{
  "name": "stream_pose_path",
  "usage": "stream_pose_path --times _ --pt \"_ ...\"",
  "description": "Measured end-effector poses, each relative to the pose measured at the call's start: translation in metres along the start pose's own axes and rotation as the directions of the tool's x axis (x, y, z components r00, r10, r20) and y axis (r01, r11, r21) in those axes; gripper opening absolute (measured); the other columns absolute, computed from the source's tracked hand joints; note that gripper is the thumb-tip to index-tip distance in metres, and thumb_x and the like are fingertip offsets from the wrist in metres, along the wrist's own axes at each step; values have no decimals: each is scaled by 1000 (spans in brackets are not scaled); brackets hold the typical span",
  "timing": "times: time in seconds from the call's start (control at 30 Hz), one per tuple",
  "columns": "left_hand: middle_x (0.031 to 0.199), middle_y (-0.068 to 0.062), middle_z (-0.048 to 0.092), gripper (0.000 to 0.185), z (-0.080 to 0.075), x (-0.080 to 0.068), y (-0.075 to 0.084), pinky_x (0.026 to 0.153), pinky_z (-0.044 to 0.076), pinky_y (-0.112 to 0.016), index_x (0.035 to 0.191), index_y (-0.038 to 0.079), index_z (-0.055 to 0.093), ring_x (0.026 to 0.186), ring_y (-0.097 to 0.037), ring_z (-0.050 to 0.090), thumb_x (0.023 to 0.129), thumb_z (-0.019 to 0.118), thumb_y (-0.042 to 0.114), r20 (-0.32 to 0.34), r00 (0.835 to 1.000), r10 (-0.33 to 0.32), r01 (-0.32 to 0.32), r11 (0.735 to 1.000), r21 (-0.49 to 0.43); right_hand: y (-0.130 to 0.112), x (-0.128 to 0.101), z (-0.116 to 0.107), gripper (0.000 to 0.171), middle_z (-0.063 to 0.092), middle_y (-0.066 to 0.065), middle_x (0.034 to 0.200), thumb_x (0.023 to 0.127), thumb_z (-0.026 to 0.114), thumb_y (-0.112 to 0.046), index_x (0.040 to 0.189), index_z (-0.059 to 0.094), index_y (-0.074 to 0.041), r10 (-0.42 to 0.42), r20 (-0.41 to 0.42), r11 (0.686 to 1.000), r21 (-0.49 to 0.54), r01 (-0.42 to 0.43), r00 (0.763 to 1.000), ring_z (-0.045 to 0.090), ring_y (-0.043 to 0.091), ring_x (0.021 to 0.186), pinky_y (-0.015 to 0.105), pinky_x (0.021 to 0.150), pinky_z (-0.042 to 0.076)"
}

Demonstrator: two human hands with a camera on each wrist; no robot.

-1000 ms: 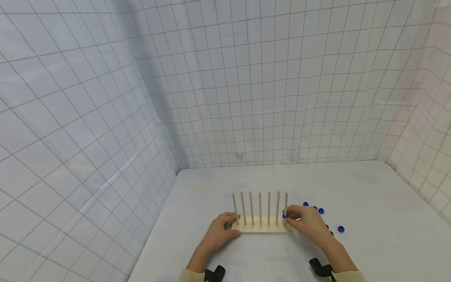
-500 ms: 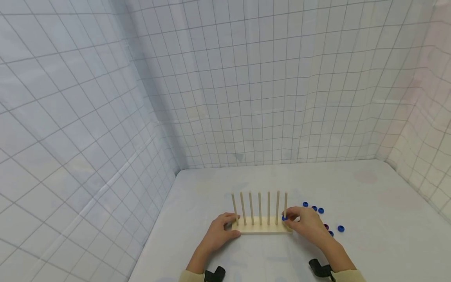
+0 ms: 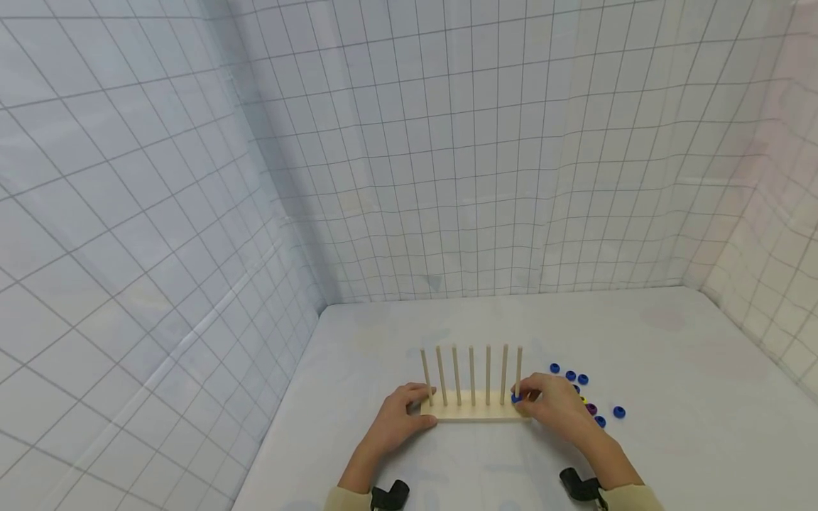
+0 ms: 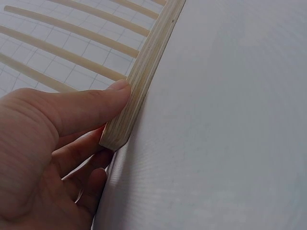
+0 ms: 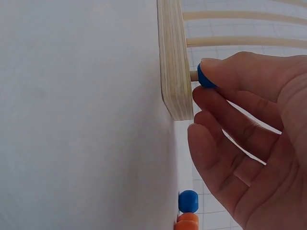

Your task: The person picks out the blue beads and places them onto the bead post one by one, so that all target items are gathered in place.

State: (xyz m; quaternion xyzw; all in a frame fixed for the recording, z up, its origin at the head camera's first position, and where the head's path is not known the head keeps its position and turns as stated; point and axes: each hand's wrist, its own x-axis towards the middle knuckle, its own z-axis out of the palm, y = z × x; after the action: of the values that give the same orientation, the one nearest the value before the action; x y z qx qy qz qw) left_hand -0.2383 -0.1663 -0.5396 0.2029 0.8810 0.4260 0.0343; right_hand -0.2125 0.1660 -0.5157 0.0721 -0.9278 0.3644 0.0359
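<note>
A pale wooden base (image 3: 476, 411) with a row of several upright wooden pegs (image 3: 472, 376) stands on the white table. My left hand (image 3: 397, 419) grips its left end, thumb on the front edge and fingers behind, as the left wrist view also shows. At the other end, my right hand (image 3: 556, 404) pinches a blue bead (image 5: 205, 76) between thumb and fingers. That bead is threaded on the rightmost peg. In the right wrist view, a short stretch of peg shows between the bead and the base.
Right of the right hand lie several loose blue beads (image 3: 618, 411), a purple bead (image 3: 591, 409) and a partly hidden yellow bead (image 3: 583, 401). The right wrist view shows orange beads (image 5: 187, 222) beside a blue one. Gridded white sheets (image 3: 409, 177) enclose the table.
My right hand has slid the blue bead down the rightmost peg, closer to the base. The left hand keeps its grip in the same place.
</note>
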Motion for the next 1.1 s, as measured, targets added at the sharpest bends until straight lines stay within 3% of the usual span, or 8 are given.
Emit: stream_pose_path --times 0.33,0.73,1.1 --pt "135 0 61 55 -2 -1 1 106 42 -51 133 13 67 132 -28 50 85 82 34 -4 1000 1 -1 1000 -1 2 2 5 23 60 -15 83 74 86 -13 89 77 -27 -25 -13 999 -47 24 1000 54 9 79 27 63 46" --pt "135 0 60 54 -4 3 2 107 41 -52 133 16 67 132 -29 49 85 82 34 -8 1000 18 -18 1000 -14 1 4 2 22 61 -13 85 77 86 -10 90 77 -26 -12 8 1000 6 12 1000 57 9 82 30 70 50" --pt "134 0 61 56 -2 1 -1 106 42 -52 132 15 68 131 -29 51 83 83 37 2 1000 -3 3 1000 -24 0 2 3 31 62 -15 87 74 86 -10 97 77 -29 25 20 1000 -8 -24 1000 58 10 87 37 78 52"
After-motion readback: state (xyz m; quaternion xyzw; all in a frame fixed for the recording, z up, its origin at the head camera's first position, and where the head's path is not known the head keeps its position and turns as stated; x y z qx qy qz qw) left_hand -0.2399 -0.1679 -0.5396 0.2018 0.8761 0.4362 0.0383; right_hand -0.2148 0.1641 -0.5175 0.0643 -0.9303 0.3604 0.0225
